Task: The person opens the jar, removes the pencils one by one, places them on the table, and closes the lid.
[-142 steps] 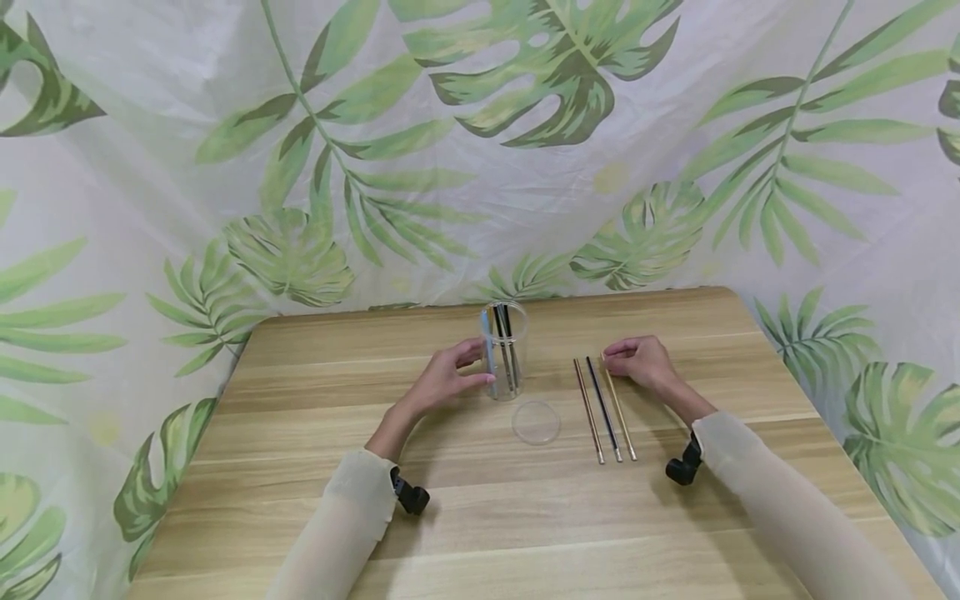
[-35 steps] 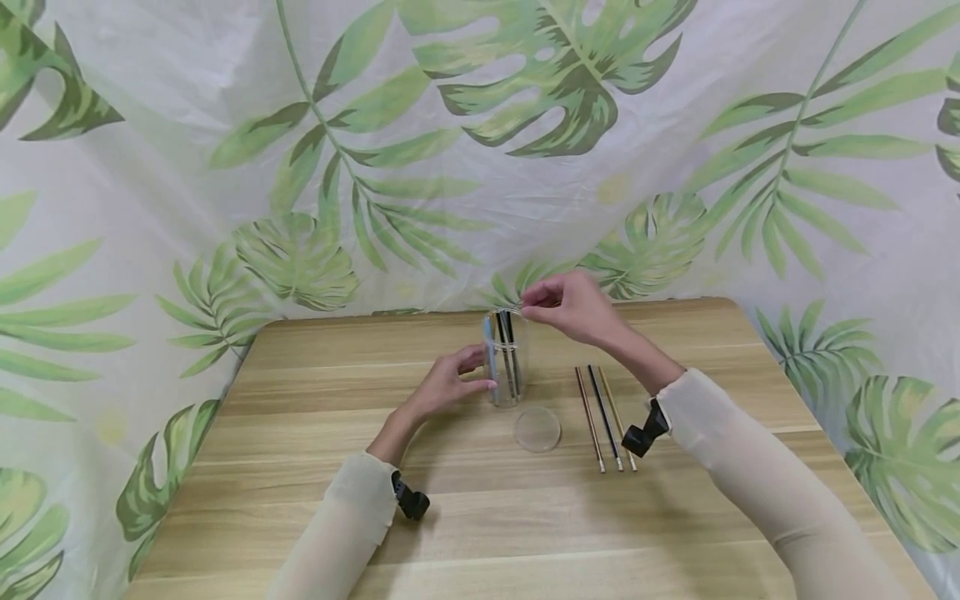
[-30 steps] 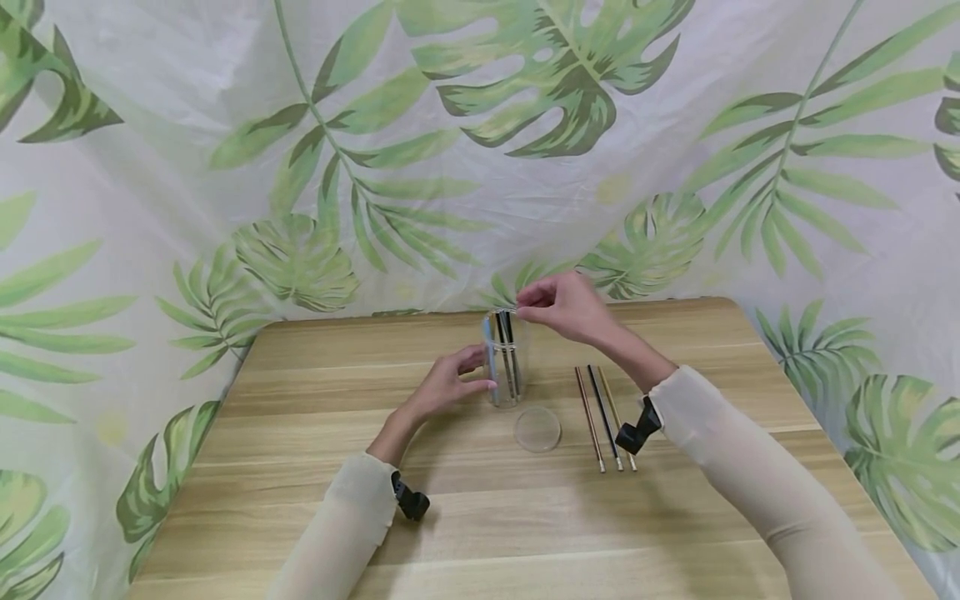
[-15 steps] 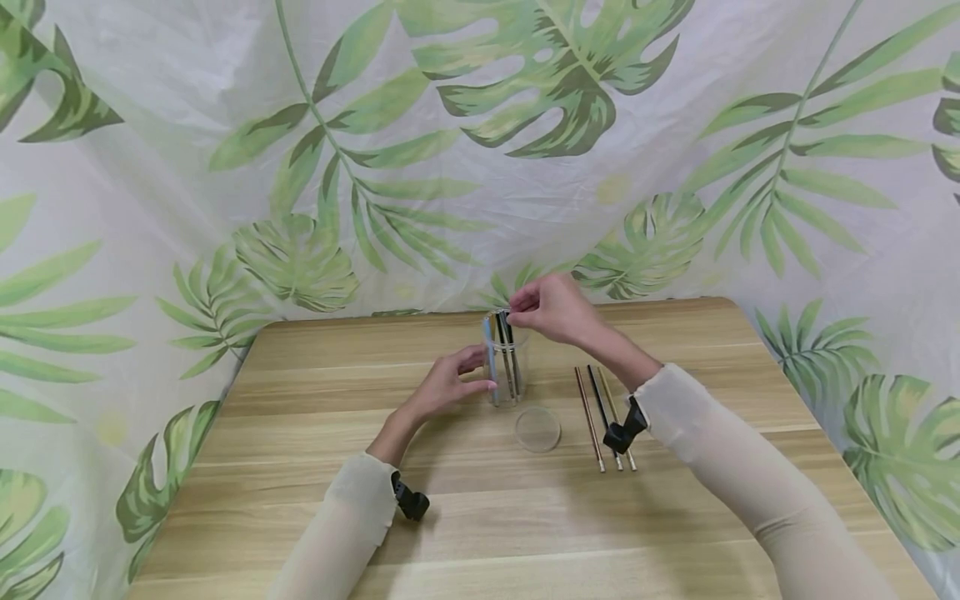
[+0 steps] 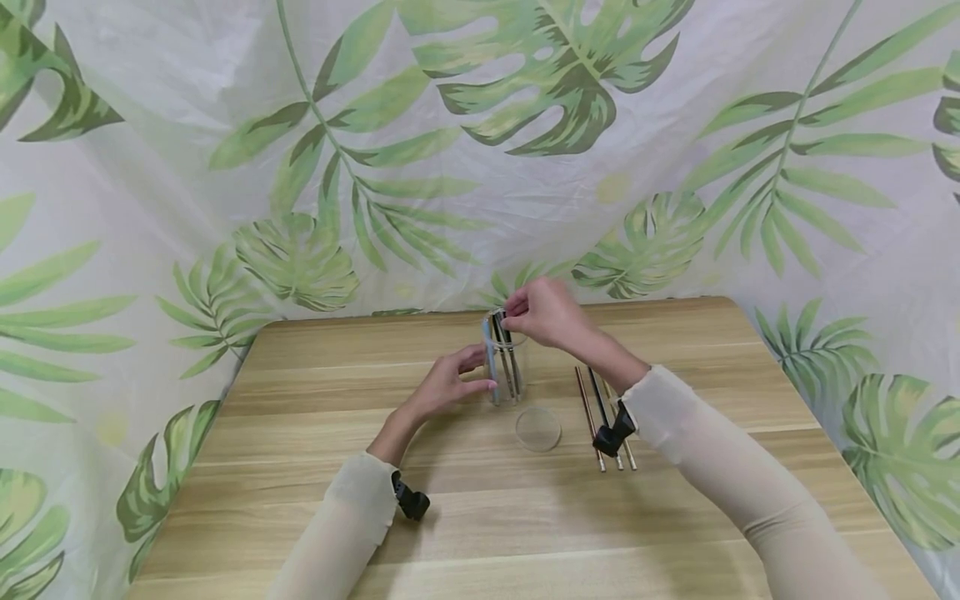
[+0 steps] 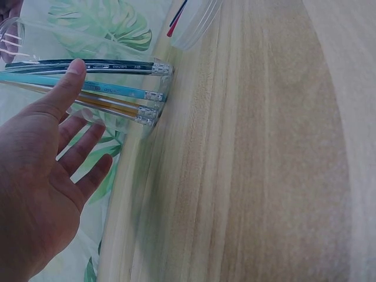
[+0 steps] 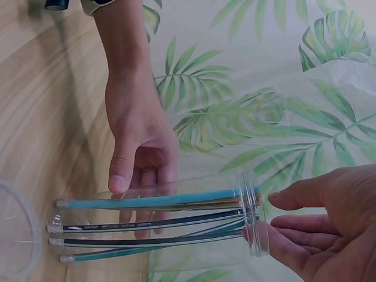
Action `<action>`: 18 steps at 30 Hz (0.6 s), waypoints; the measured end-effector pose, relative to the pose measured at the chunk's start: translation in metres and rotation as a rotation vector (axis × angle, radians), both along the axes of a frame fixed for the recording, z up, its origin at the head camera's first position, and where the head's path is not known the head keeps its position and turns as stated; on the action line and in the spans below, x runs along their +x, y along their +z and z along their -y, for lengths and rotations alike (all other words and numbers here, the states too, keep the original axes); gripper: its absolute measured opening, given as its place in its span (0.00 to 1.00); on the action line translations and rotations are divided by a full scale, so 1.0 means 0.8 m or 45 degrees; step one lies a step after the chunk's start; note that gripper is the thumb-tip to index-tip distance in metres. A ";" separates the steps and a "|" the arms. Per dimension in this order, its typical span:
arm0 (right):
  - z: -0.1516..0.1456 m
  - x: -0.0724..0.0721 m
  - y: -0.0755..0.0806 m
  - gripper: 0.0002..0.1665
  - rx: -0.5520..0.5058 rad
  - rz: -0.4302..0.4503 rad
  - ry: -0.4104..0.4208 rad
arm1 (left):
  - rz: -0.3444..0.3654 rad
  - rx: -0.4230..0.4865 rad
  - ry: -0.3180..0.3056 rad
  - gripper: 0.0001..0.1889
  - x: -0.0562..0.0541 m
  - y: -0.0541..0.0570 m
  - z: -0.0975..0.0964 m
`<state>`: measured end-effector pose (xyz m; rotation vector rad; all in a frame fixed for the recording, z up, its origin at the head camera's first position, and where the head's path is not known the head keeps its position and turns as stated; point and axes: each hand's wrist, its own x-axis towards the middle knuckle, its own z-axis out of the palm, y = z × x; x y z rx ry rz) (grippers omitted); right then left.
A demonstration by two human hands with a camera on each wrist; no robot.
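Standing upright, the jar (image 7: 200, 252) sits in left grip (image 5: 446, 382), below right grip (image 5: 549, 317).

Forward and down, the counter (image 5: 480, 533) is viewed from the head, farthest off; from either wrist, the clear jar (image 7: 194, 254) is faced at close range, the frame turned sideways. Jar and pencils (image 7: 153, 224) are shared by all views.

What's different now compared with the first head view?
The right hand has left the tan pencil and moved up and to its left, to the mouth of the clear jar, thumb and fingertips apart. Unchanged: the left hand at the jar, the lid, and all three loose pencils lying side by side.
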<state>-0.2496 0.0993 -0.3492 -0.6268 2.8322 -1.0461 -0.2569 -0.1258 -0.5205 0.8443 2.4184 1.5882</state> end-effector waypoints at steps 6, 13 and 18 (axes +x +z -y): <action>0.004 0.000 -0.001 0.13 0.006 -0.005 -0.009 | -0.006 0.000 0.006 0.35 0.000 0.001 0.000; 0.004 -0.003 -0.003 0.14 0.011 -0.011 0.014 | 0.000 0.029 0.014 0.35 0.000 -0.001 -0.002; 0.003 -0.007 -0.005 0.14 0.009 0.000 0.027 | 0.004 0.050 0.014 0.35 0.000 -0.002 -0.003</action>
